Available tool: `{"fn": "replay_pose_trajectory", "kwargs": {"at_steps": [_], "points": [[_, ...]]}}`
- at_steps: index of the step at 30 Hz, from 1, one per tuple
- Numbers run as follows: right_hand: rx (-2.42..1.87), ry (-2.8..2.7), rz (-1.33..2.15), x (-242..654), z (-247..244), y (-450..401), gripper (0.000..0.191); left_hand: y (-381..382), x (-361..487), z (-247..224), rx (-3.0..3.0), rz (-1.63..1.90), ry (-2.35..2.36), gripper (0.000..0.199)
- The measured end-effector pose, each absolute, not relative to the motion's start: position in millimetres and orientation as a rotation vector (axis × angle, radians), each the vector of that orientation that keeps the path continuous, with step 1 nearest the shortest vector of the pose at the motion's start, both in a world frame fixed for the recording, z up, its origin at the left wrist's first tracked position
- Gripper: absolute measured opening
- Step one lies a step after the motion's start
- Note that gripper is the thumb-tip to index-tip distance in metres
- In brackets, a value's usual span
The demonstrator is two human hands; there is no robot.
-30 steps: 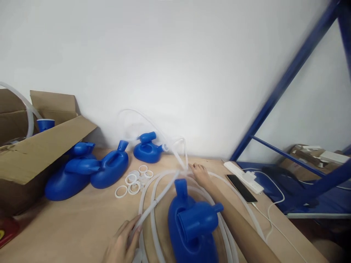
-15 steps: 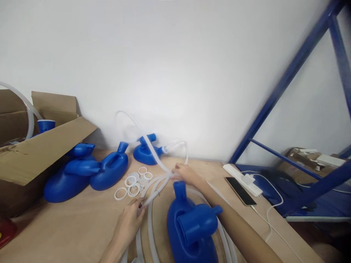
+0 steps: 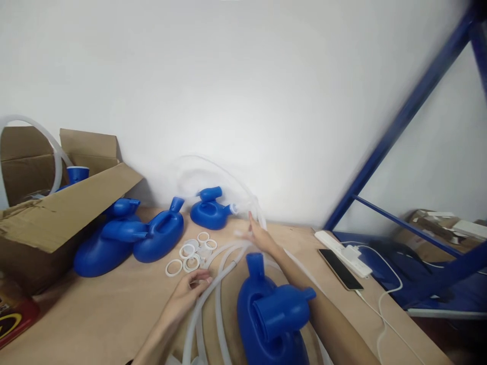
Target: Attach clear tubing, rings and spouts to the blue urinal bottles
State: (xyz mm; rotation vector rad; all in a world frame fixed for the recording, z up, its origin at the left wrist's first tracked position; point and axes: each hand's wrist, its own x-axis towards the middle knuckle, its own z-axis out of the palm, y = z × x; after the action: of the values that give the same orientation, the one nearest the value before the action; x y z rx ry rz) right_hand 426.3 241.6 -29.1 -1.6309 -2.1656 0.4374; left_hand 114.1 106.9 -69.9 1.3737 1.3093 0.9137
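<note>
My left hand (image 3: 190, 288) is beside the bundle of clear plastic tubes (image 3: 220, 329), fingers loosely curled and apart, with nothing gripped. Farther out, my right hand (image 3: 259, 238) has its thumb and fingers spread near the tube ends. A blurred length of tube (image 3: 243, 185) arches up against the wall just beyond it. Below my right forearm stands a blue plastic urinal bottle (image 3: 266, 324) with its blue cap piece lying across it. Several white rings (image 3: 191, 262) lie between my left hand and the blue bottle at the back (image 3: 209, 215), which has a tube at its neck.
More blue bottles (image 3: 160, 238) stand at the left by an open cardboard box (image 3: 79, 203) holding tubing. On the right are a phone (image 3: 340, 268), a white power strip (image 3: 344, 256) with cables, and a blue metal frame (image 3: 399, 121). A red container (image 3: 17, 314) sits at lower left.
My left hand has let go of the tube and lies beside it. My right hand has opened off the tubes, and a tube has swung right along the wall. The view has turned slightly left.
</note>
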Motion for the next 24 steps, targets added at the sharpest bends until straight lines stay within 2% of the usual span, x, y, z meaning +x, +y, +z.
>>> {"fn": "replay_pose_trajectory", "kwargs": {"at_steps": [5,11,13,16,19,24], "points": [[-1.583,-2.037,0.505,411.8,-23.8,257.1,0.092,106.5,112.2,-86.8,1.101,0.968,1.069,0.069],[-1.429,-2.189,0.869,424.3,13.5,231.6,0.058,111.1,119.9,-87.7,1.143,1.021,1.144,0.068],[-1.392,-2.227,0.972,446.8,37.0,203.9,0.057,111.3,118.7,-84.1,1.186,1.016,1.193,0.066],[-1.452,-2.2,1.049,497.7,62.3,139.7,0.067,109.9,115.0,-79.7,1.287,1.01,1.285,0.058],[-1.784,-1.998,0.819,554.2,53.6,48.7,0.066,107.0,114.4,-75.9,1.389,1.007,1.33,0.052],[-1.964,-1.417,0.288,592.8,-13.3,-97.3,0.075,108.5,121.9,-66.0,1.485,1.006,1.268,0.05]]}}
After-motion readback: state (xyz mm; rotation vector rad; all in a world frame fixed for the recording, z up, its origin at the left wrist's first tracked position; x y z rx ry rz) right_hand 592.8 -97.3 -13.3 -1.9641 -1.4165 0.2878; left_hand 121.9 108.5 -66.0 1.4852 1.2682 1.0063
